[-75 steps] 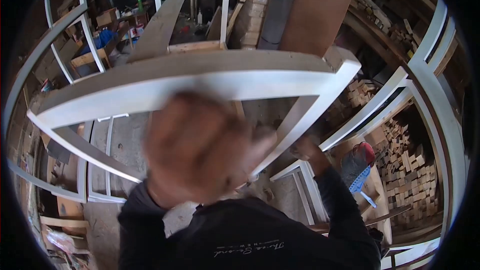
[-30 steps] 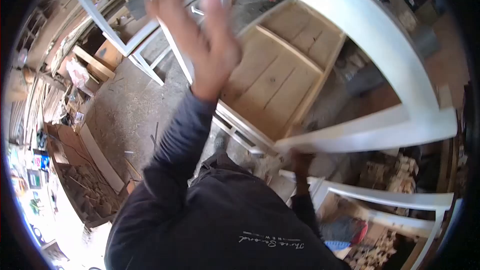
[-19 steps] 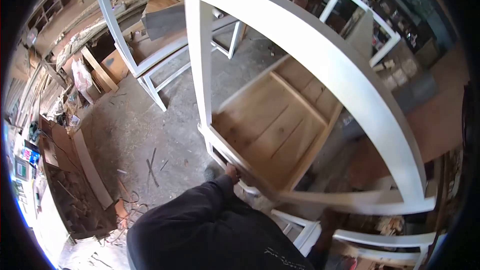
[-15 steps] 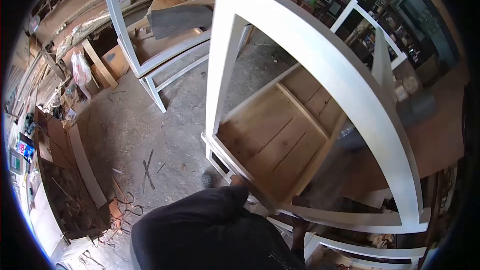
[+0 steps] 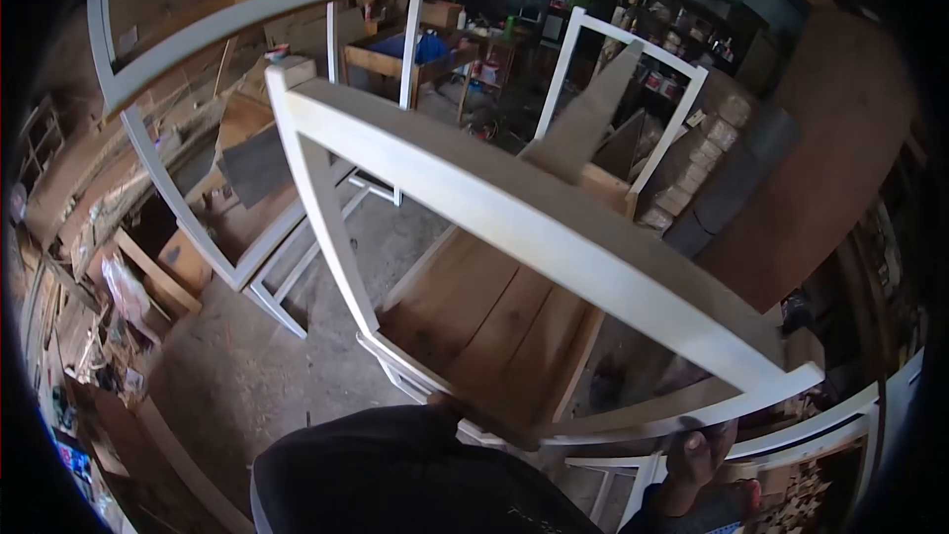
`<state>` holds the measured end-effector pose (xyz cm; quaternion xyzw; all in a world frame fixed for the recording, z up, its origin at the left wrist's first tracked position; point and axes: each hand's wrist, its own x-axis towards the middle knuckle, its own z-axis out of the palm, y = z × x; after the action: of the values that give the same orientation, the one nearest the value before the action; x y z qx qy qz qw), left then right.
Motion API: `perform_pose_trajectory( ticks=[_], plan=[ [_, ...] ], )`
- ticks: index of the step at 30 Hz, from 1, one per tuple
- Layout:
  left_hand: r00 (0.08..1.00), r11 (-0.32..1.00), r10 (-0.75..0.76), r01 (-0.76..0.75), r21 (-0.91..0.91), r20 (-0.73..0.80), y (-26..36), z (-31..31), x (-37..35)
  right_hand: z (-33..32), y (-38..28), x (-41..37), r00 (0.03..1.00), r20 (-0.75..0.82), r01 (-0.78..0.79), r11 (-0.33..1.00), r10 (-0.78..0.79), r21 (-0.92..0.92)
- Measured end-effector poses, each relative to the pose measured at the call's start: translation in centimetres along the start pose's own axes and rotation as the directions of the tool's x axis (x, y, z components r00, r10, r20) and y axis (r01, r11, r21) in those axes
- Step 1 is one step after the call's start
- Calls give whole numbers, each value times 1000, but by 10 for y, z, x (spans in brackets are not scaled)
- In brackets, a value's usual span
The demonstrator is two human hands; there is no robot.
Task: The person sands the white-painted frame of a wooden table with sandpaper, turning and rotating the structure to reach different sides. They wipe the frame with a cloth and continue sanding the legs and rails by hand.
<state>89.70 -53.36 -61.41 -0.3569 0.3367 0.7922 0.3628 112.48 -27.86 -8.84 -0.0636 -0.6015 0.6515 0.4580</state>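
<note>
A large white-painted wooden frame stands tilted in front of me, joined to a brown plank panel. My right hand is at its lower right rail, fingers wrapped round the white wood, with the thumb showing. My left hand is at the panel's near lower edge, at the end of a dark sleeve. Only a small part of it shows, and its fingers are hidden.
Another white frame stands at the upper left, and a smaller one behind the panel. Scrap wood and a plastic bag lie at the left. A brown sheet and wrapped bundles are at the right.
The view has swung up and to the right. The white frame now appears lower and more slanted, and my right hand has come into clear view on its lower rail.
</note>
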Motion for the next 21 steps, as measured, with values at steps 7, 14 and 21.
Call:
perform_pose_trajectory(
  ticks=[7,14,21],
  plan=[
    [993,994,106,-106,-11,-47,55,-51,-2,11,152,-106,798,373,-361,871,473,-332],
    [977,977,196,-202,68,80,45,-115,20,-32,216,-101,559,669,-262,870,489,-417],
    [585,509,673,-810,291,453,32,72,-233,-47,96,-28,780,610,-136,989,139,-52]
  ],
)
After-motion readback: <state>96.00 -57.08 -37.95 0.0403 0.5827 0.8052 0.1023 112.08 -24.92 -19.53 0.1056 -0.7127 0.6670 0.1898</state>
